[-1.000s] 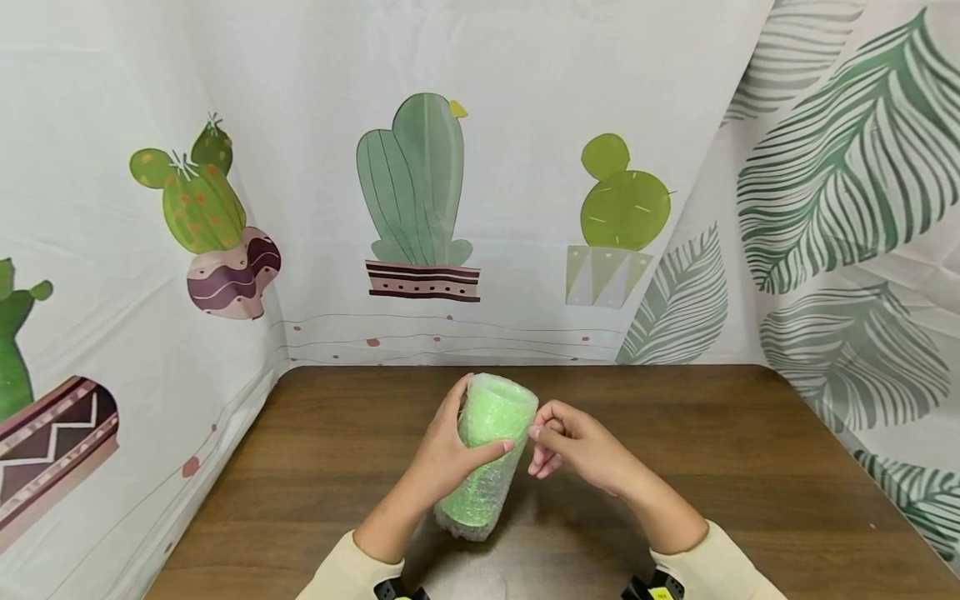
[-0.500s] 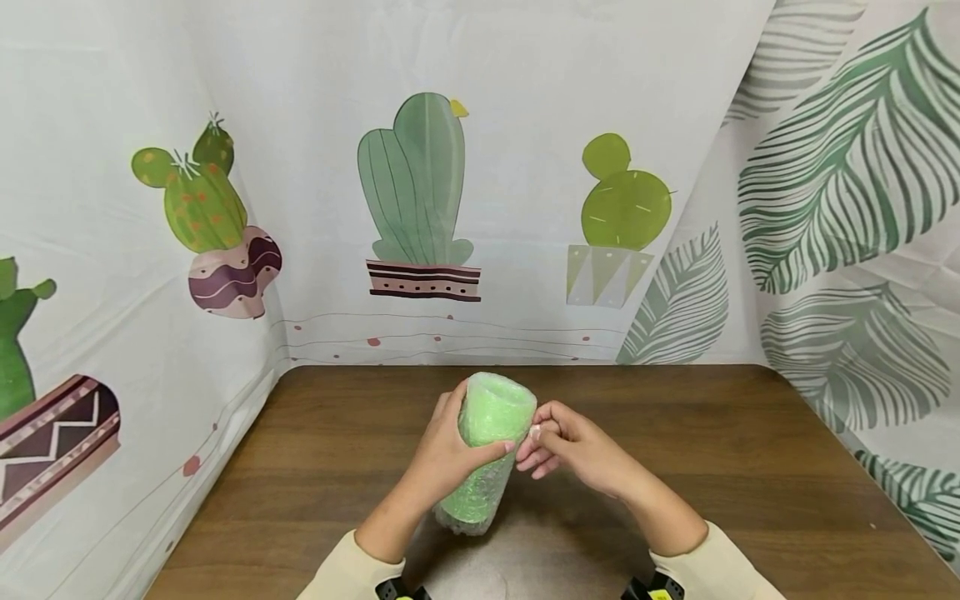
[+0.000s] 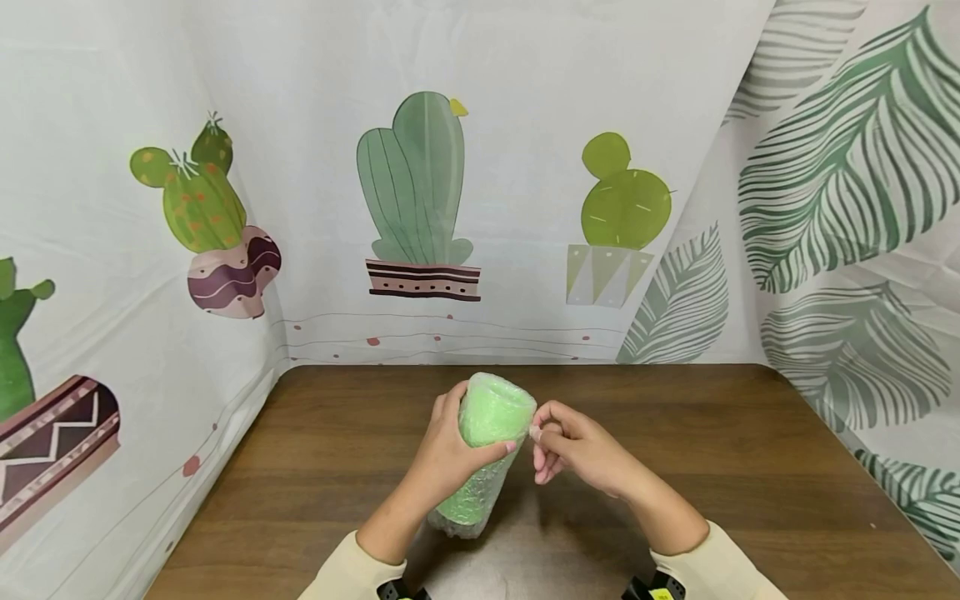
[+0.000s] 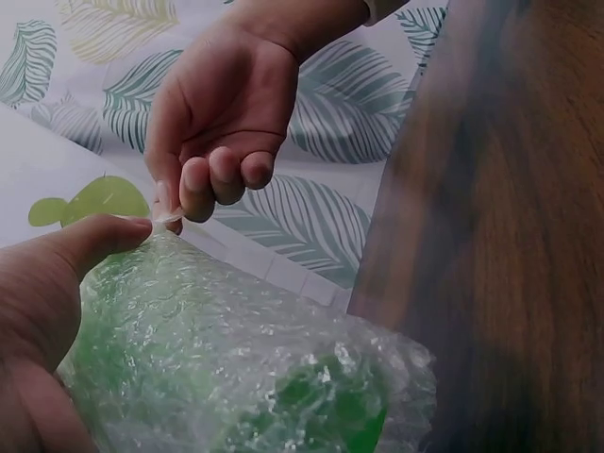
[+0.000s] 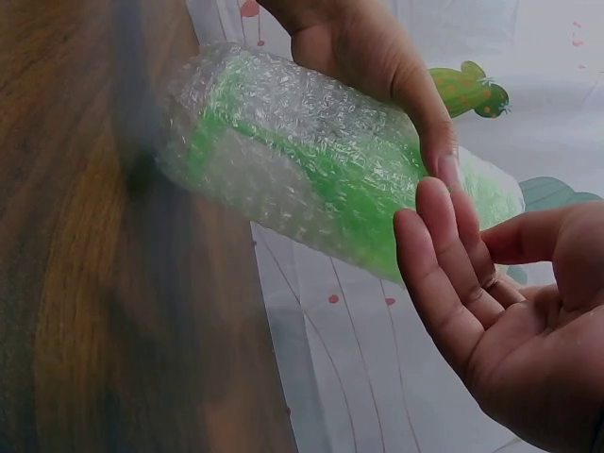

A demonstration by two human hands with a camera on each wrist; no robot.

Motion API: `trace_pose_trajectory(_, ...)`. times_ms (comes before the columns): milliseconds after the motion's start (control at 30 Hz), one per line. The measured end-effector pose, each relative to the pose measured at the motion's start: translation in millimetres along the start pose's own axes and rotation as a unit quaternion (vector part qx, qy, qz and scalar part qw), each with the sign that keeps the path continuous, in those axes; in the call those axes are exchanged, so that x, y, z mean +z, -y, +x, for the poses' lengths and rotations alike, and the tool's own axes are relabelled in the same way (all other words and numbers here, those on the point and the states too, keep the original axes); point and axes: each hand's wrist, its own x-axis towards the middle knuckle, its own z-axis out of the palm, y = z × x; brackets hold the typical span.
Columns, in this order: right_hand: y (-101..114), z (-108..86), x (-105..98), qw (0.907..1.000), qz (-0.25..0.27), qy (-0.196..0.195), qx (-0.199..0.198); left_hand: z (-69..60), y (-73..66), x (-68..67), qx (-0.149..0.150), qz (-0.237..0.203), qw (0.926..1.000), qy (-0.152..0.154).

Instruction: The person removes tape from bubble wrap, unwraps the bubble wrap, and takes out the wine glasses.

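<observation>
A green cylinder wrapped in bubble wrap (image 3: 487, 450) is tilted over the table, its top end leaning to the right. The left hand (image 3: 448, 450) grips it around the side, thumb across the front. At its upper right edge the right hand (image 3: 581, 442) pinches a small whitish piece between thumb and index finger. In the left wrist view this small clear piece (image 4: 168, 218) shows at the fingertips beside the wrap (image 4: 236, 330). In the right wrist view the other fingers of the right hand (image 5: 510, 311) are partly extended by the wrapped cylinder (image 5: 311, 170).
A brown wooden table (image 3: 337, 408) lies beneath the hands. Behind it and at both sides hangs a white cloth (image 3: 525, 67) printed with cacti and leaves. Black devices with yellow marks are at both wrists, near the cream sleeves.
The lower end of the wrapped cylinder has shifted slightly left. The right hand's lower fingers moved in toward the wrap, then back away from it. Both hands stay almost in place.
</observation>
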Motion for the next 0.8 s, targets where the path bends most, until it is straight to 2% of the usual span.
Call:
trace_pose_trajectory(233, -1.5, 0.0, 0.1, 0.9998, 0.017, 0.002, -0.008, 1.2, 2.6, -0.4, 0.003, -0.020, 0.9998, 0.006)
trace_pose_trajectory(500, -3.7, 1.2, 2.2, 0.9999, 0.004, -0.006, -0.012, 1.6, 1.0, 0.9, 0.001, -0.020, 0.9996, 0.021)
trace_pose_trajectory(800, -1.6, 0.5, 2.7, 0.9998, 0.003, 0.009, -0.019, 1.0, 0.9, 1.8, 0.006, -0.027, 0.9993, 0.026)
